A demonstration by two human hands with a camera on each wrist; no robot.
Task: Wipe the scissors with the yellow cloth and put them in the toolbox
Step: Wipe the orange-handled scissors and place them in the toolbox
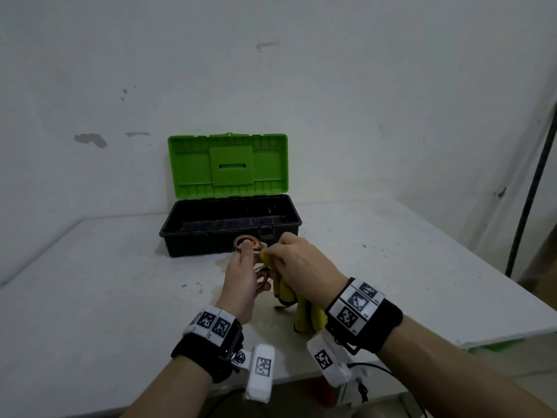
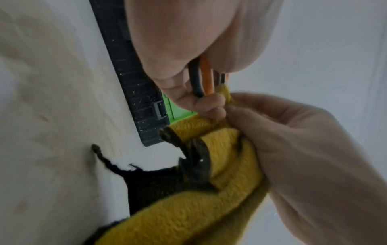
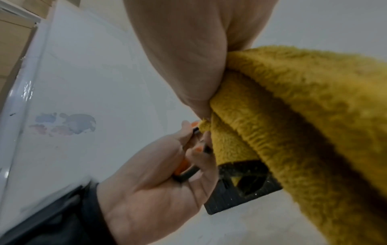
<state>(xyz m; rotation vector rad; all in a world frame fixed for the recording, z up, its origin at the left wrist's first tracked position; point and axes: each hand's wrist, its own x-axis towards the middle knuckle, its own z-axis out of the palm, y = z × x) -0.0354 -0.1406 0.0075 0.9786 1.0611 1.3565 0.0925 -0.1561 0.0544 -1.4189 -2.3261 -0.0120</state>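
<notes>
Just below the middle of the head view, the scissors [image 1: 252, 251] are gripped by their handle loops in the left hand [image 1: 241, 276] while the soft yellow cloth [image 1: 298, 309] is pinched against them by the right hand [image 1: 301, 267]; stiff and light, they are judged best held by the loops.
</notes>
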